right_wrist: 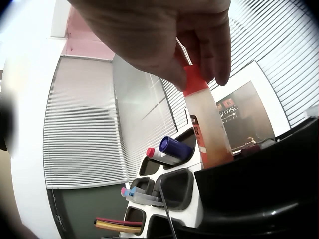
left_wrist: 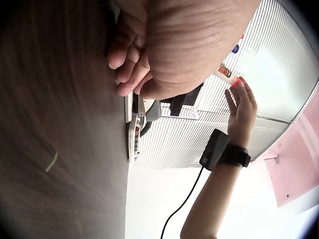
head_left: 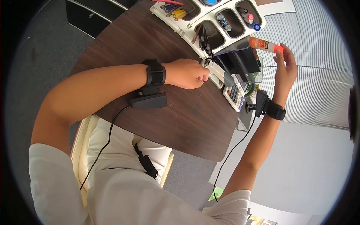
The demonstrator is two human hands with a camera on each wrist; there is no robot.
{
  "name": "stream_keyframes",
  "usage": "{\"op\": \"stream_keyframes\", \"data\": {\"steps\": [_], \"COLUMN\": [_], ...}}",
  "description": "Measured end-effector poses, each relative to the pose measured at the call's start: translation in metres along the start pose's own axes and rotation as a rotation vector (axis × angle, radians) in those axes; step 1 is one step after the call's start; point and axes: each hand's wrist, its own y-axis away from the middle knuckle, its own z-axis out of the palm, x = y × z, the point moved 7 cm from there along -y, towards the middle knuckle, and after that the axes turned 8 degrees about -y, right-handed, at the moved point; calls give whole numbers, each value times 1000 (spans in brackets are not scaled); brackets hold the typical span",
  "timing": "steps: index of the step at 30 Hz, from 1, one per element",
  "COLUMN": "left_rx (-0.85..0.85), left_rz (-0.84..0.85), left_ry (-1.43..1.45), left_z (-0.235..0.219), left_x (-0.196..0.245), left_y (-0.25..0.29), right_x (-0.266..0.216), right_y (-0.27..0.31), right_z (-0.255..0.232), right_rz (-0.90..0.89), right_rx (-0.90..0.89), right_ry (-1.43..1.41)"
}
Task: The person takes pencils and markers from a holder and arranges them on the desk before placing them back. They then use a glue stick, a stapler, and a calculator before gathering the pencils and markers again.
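High on the right in the head view, my right hand [head_left: 286, 71] grips a glue bottle [head_left: 261, 44] by its red-orange cap. The bottle [right_wrist: 208, 122] has a translucent body and an orange label; in the right wrist view it points down, its lower end close over a black holder [right_wrist: 249, 199]. My left hand [head_left: 187, 73] is over the desk, its fingers loosely curled with nothing seen in them. Just beyond those fingers lies a white and grey tool [head_left: 221, 73], partly hidden. In the left wrist view, the left hand [left_wrist: 184, 45] covers much of the desk items.
A white organizer [head_left: 195, 24] with dark compartments holds pens, markers and pencils along the desk's far side. Beside it are a clear plastic stand [head_left: 240, 47] and a calculator [head_left: 235, 97]. The brown desk [head_left: 180, 116] ends at a curved edge; ribbed glass [head_left: 318, 56] stands behind.
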Motion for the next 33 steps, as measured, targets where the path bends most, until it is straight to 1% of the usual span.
{"op": "stream_keyframes", "data": {"steps": [2,3,5,6,8,9,10,12,14,16,17,18,19,21,23,24,26,27,28,30,33], "left_rx": [-1,-15,-32,-27,-20,0,20,21,11,-4,-7,28,63,67,70,70,70,38,5,1,-10], "left_rz": [3,-11,-24,-19,-16,-1,13,10,11,10,13,47,81,82,83,80,76,43,11,12,6], "left_ry": [-6,-6,-5,-6,-8,-12,-16,-24,-29,-6,-7,-13,-19,-17,-14,-14,-15,-16,-16,-20,-26], "left_z": [0,1,3,2,2,2,2,1,2,2,4,2,1,0,0,-1,-2,-1,0,0,0], "left_x": [1,0,0,0,-1,-1,-1,0,0,-1,-2,-1,-1,0,0,1,2,2,0,1,1], "left_y": [0,-1,-1,-1,0,0,0,0,0,-1,-2,-2,-2,-1,-1,-1,-1,0,0,0,-1], "right_x": [7,10,19,19,24,30,35,43,46,47,47,48,50,51,51,52,49,49,49,44,33], "right_y": [-7,-9,-11,-10,-7,-8,-6,5,13,22,23,24,25,26,25,27,28,27,25,25,29], "right_z": [8,10,17,16,19,19,18,24,29,41,42,41,40,41,40,41,42,41,41,40,43], "right_rz": [74,77,172,171,197,163,159,268,279,293,257,258,277,296,217,218,145,144,145,150,110], "right_rx": [-78,-79,-118,-117,-172,-187,-189,-320,-351,-451,-426,-424,-424,-425,-376,-375,-358,-357,-383,-407,-446], "right_ry": [-125,-124,-373,-374,-177,-57,-59,2,-36,-130,-118,-117,-142,-167,-54,-53,-14,-17,-39,-56,-31]}}
